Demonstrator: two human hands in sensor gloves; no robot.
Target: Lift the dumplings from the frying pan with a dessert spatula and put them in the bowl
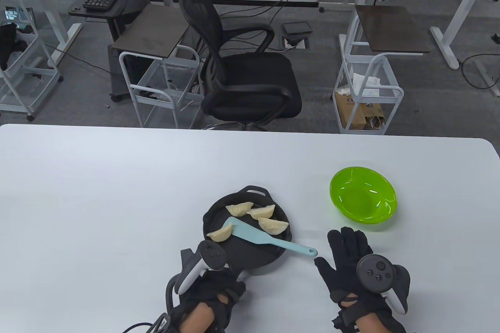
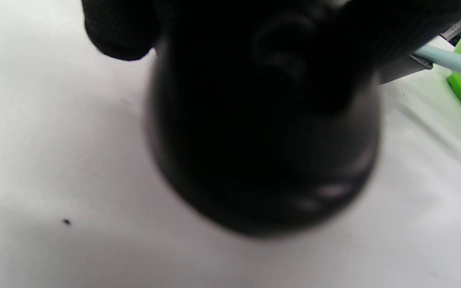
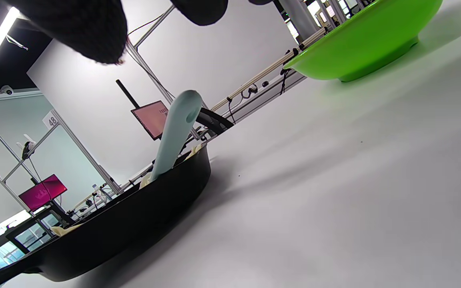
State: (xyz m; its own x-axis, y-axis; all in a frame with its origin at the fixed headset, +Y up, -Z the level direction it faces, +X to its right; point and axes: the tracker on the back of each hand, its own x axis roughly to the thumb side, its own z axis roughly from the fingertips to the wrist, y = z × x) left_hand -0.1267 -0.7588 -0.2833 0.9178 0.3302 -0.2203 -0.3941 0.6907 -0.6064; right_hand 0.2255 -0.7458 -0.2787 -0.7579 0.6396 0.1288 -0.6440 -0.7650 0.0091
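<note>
Four soft dumplings (image 1: pixel 250 218); we'd take the light spatula (image 1: pixel 269 240) by its handle; left hand (image 1: pixel 213 290) grips the pan (image 1: pixel 218 214), right hand (image 1: pixel 351 259) flat, empty.

Bare table (image 1: pixel 117 192) left; spatula (image 1: pixel 273 241) handle overhangs pan (image 1: pixel 213 214) rim.

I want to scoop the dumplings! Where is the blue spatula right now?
In the table view the spatula lies across the frying pan, blade among the dumplings, handle sticking out over the pan's right rim toward the right hand.
</note>
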